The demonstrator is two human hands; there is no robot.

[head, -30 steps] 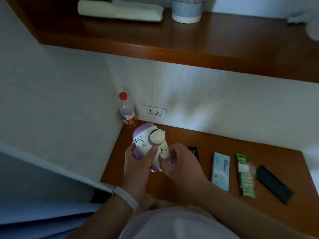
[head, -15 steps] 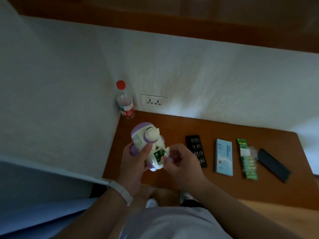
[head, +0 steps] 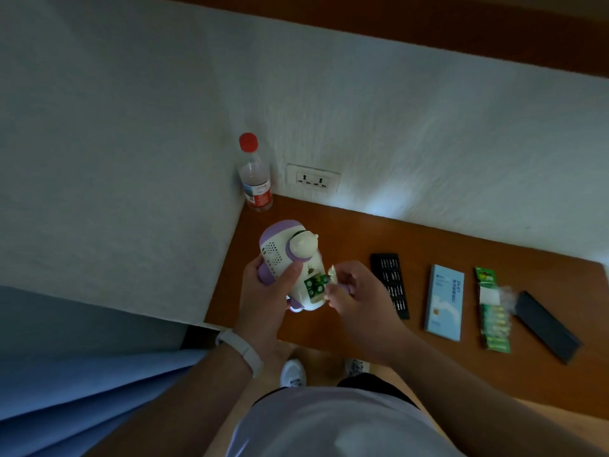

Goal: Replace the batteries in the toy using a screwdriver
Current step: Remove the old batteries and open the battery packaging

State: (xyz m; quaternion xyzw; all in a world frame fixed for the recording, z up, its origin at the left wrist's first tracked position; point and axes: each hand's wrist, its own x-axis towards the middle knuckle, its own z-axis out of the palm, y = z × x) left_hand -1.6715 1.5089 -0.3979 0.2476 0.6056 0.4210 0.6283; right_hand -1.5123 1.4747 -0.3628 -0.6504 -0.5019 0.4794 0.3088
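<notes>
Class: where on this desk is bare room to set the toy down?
Bare: wooden desk along the white wall, between the red-capped clear bottle and black bit tray. Crowded: tray, blue box, green battery pack, black lid.

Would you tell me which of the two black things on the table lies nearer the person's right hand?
The black tray of bits, just beside the right hand; the plain black case lies far off, past the battery pack.

I wear a smooth white band (head: 242,351) snug around the wrist behind my left hand (head: 265,291), a pale loose shirt (head: 329,423), dark shorts (head: 375,381) and white shoes (head: 292,374) with dark marks, both forearms bare.
</notes>
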